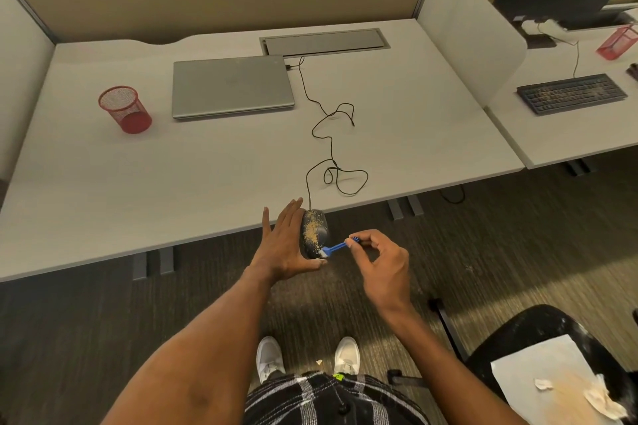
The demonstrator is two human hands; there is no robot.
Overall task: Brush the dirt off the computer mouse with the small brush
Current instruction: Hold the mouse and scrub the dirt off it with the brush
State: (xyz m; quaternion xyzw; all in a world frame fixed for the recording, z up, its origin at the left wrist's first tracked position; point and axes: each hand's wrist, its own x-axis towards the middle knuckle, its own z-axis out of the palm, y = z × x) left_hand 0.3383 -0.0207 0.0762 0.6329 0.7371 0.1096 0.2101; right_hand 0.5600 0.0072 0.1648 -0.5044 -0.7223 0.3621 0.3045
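Cradles oval black computer mouse (315, 233), tan-speckled, long axis and nose pointing away, in left hand (283, 245), fingers straight and close, thumb hooked beneath; pinches blue plastic small brush (333, 248) with right hand (379, 260) fingertips, white bristles touching shell.

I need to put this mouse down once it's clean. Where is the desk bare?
The broad near-left desk, in front of the cup and laptop and left of the cable, is bare; so is the strip between cable and divider. Crowded: the cable loops and the near edge around the mouse.
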